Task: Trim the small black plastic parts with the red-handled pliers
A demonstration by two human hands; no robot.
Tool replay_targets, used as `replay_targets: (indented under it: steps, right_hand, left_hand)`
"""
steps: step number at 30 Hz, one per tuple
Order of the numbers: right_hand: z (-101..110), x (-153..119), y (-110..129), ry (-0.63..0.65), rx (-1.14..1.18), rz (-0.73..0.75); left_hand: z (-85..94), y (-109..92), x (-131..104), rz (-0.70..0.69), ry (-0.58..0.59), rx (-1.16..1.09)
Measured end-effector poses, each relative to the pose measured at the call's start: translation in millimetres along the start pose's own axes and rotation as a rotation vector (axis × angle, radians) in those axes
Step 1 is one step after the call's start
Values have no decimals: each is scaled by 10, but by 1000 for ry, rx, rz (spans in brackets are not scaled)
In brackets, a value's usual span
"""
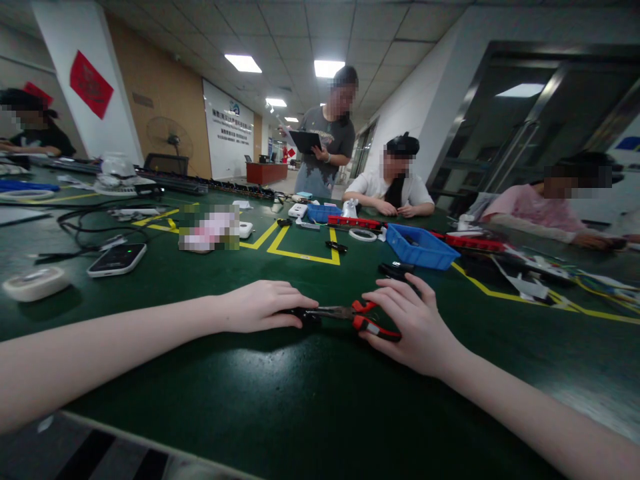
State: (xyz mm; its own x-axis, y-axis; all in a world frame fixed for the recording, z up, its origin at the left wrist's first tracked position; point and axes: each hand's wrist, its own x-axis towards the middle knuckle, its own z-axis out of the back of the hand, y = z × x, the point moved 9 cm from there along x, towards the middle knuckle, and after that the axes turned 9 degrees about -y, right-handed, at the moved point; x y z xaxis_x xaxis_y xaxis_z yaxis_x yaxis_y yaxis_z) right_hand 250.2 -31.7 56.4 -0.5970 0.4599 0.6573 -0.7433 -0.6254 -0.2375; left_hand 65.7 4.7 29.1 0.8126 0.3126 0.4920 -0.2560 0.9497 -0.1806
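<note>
Red-and-black handled needle-nose pliers [374,325] are gripped in my right hand [417,327], with the handles spread a little. Their metal jaws point left and reach a small black part [311,316]. That black part is pinched between the thumb and fingers of my left hand [270,305]; its exact kind is too dark to make out. Both hands are low over the green table [240,393]. Just behind my right hand lies a black object [397,268], partly hidden by my fingers.
A blue bin [423,248] stands behind my right hand. Yellow tape outlines [305,257] mark the table, with another black part [336,247] on one. To the left are a white device [117,260], a tape roll [36,283] and black cables [85,217]. Several people are around the table.
</note>
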Motion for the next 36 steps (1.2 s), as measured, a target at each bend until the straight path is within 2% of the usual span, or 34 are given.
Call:
replay_targets:
  steps: [19,36]
  right_hand:
    - [-18,-1,-29,13,45,-16]
    - [74,-1,52,-104,-23,55]
  left_hand:
    - [-12,-14,12,1,22,14]
    - [-17,-11,1,-13,33,13]
